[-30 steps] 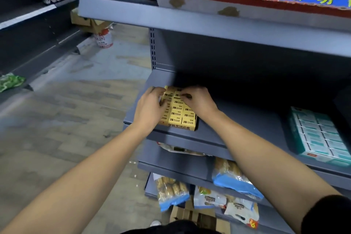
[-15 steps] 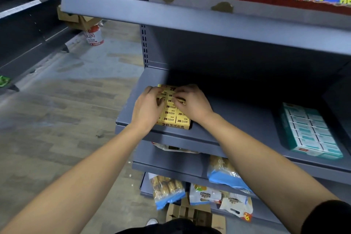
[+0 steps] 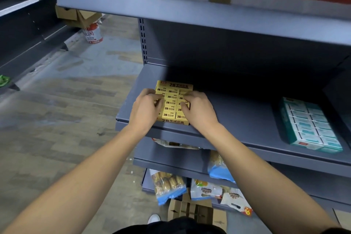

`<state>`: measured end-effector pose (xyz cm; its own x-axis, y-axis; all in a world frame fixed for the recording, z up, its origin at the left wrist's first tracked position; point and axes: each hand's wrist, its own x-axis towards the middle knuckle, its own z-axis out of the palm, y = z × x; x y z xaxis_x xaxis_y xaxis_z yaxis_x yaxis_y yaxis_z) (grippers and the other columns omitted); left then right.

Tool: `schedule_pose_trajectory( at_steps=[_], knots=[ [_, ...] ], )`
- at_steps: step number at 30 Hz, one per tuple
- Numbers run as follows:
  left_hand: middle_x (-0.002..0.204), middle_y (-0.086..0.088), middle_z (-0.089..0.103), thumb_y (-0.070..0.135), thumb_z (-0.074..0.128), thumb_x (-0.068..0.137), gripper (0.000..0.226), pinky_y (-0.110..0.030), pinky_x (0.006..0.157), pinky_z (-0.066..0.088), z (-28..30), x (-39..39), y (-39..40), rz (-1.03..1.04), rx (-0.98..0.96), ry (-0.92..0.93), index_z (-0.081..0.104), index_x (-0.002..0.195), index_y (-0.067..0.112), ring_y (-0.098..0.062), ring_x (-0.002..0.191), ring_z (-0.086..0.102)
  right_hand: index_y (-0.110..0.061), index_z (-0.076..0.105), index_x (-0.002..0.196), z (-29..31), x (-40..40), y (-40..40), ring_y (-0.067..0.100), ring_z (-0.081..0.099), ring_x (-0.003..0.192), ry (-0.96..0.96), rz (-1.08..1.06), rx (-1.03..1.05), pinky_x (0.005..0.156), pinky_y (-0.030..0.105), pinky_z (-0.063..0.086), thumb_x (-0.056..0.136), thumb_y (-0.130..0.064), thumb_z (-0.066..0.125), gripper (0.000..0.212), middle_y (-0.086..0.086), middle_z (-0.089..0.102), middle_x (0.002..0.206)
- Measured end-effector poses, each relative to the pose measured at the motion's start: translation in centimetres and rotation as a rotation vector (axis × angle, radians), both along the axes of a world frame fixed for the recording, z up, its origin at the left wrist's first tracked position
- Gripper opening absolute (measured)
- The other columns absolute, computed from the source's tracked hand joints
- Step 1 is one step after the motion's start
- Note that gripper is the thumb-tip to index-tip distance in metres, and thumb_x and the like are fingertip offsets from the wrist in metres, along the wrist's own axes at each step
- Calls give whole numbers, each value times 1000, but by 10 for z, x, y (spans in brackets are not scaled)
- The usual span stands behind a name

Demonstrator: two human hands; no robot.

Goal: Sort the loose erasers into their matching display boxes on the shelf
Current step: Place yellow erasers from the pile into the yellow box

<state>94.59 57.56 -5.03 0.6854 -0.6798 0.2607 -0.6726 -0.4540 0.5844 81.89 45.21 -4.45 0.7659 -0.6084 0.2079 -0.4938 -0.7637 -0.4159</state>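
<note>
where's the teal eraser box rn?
Head view: teal eraser box sits far right on the grey shelf, well apart from the yellow 2B eraser box.

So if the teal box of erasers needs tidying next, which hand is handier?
Probably the right hand: the teal box lies on its side of the shelf, while the left hand would cross over.

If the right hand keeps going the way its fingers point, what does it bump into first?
The right hand points up-left over the yellow eraser box. It would probably meet the erasers there first, then the left hand; depth is unclear.

Bare forearms, a black sleeve (image 3: pixel 336 231) at the right elbow, black clothing (image 3: pixel 171 226) below.
</note>
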Motion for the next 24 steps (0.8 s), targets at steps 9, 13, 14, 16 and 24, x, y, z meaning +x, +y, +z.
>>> schedule_pose_trajectory(
  at_steps=[9,13,14,16,24],
  knots=[
    [122,0,55,48,69,82,43,-26,88,42,3,-1,-3,18,15,77,72,112,17,-17,108,56,-13,55,134,11,-2,-6,24,37,131,131,81,61,109,39,35,79,-61,64,73,3,48,141],
    [126,0,53,48,67,85,45,-24,84,39,0,-10,-5,58,4,75,69,116,15,-20,107,58,-10,53,135,6,-4,0,24,34,132,116,77,25,109,37,34,82,-59,62,72,3,45,143],
    [127,0,53,48,67,85,46,-24,84,38,0,-10,-5,58,2,76,69,117,16,-20,107,58,-11,53,135,6,-5,0,24,34,132,117,77,21,108,37,34,82,-60,61,73,2,45,143],
    [126,1,53,49,66,85,46,-23,84,38,1,-7,-3,48,-6,81,68,118,17,-19,108,57,-12,53,136,8,-4,-1,24,35,131,106,72,43,107,36,34,81,-61,63,74,3,44,143],
    [125,-1,54,44,65,88,39,-26,87,39,2,-5,-4,42,6,70,69,117,17,-21,111,56,-14,58,131,3,2,2,26,38,125,25,32,65,104,34,35,87,-48,63,55,4,50,136]
  ],
)
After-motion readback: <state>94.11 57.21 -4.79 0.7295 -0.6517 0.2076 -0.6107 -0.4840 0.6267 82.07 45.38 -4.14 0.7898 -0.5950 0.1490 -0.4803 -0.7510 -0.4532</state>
